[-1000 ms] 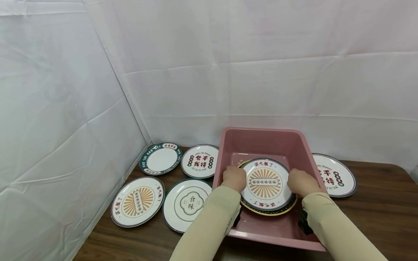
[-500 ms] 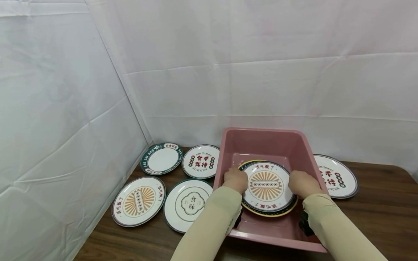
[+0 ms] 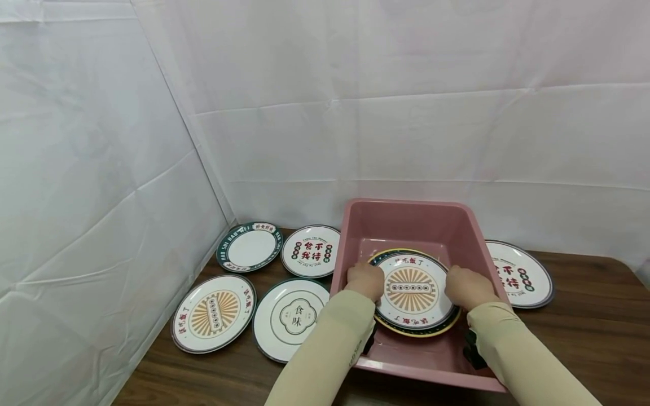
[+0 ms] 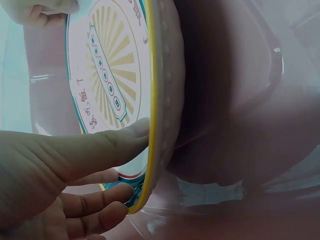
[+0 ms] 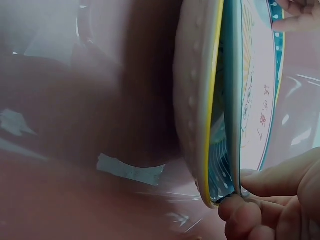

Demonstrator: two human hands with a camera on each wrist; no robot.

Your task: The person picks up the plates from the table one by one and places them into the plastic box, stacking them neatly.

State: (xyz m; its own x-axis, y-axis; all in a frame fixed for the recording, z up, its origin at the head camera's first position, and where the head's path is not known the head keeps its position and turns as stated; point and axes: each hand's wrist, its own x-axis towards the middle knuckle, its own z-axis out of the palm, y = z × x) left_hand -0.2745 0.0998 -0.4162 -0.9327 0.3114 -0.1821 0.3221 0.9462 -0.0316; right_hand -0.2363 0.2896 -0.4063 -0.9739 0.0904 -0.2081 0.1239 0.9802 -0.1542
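A white plate (image 3: 411, 288) with an orange sunburst and red characters lies over a yellow-rimmed plate (image 3: 416, 332) inside a pink plastic tub (image 3: 406, 217). My left hand (image 3: 365, 280) grips the left edge of the white plate, thumb at the rim and fingers curled beside the dark patterned border of the lower plate. At the opposite edge, my right hand (image 3: 471, 286) pinches the white plate's rim, thumb on top and fingertips beneath. In the right wrist view, a gap shows between the upper plate (image 5: 260, 95) and the yellow-rimmed plate (image 5: 192, 95).
To the tub's left on the wooden table (image 3: 193, 375) lie a green-rimmed plate (image 3: 251, 248), a red-lettered plate (image 3: 311, 265), another sunburst plate (image 3: 215, 314) and a plate with a central emblem (image 3: 291, 321). A red-lettered plate (image 3: 523, 273) sits at the tub's right. White cloth (image 3: 406, 113) hangs behind.
The white plate has shifted slightly nearer, and more of the yellow rim shows behind it. My right hand has moved a little to the left. Both hands keep their hold.
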